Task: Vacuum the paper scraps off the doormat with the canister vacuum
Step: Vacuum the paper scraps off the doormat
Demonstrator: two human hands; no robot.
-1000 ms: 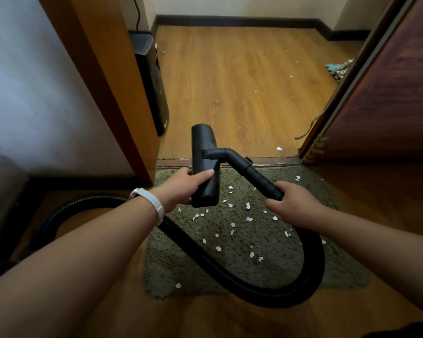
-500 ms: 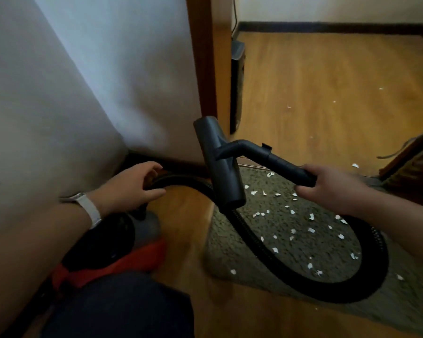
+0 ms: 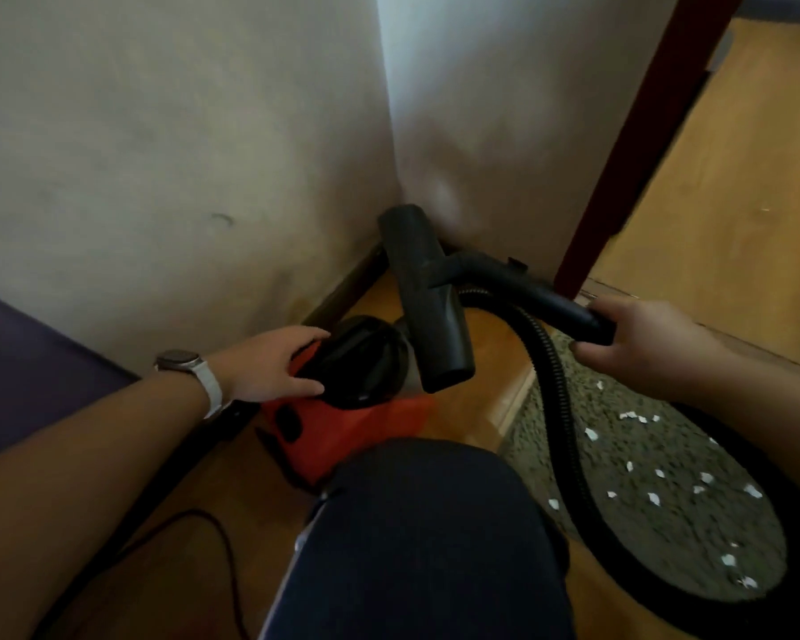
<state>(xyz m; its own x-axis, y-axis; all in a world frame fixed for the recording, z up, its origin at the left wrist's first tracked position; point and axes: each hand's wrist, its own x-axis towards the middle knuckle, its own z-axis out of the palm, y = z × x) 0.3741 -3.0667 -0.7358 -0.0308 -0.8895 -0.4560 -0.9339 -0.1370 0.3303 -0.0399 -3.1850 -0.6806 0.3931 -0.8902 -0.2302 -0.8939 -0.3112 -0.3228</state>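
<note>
A red canister vacuum [image 3: 342, 427] with a black round top [image 3: 359, 362] stands on the wooden floor in the wall corner. My left hand [image 3: 273, 362] rests on that black top with its fingers spread. My right hand [image 3: 638, 344] grips the black wand [image 3: 527, 288], holding the floor nozzle [image 3: 428, 302] in the air above the vacuum. The ribbed black hose [image 3: 560, 408] loops over a grey-green doormat [image 3: 656, 538] at the right. Several white paper scraps [image 3: 652, 498] lie on the mat.
My knee in dark trousers [image 3: 421, 547] fills the lower middle. A black power cord [image 3: 222, 547] runs over the floor at the lower left. Two walls [image 3: 181, 154] meet behind the vacuum, and a dark red door frame [image 3: 629, 145] stands at the right.
My view has swung left and down onto the vacuum. My left hand has moved from the hose onto the canister's black top. My right hand keeps its hold on the wand.
</note>
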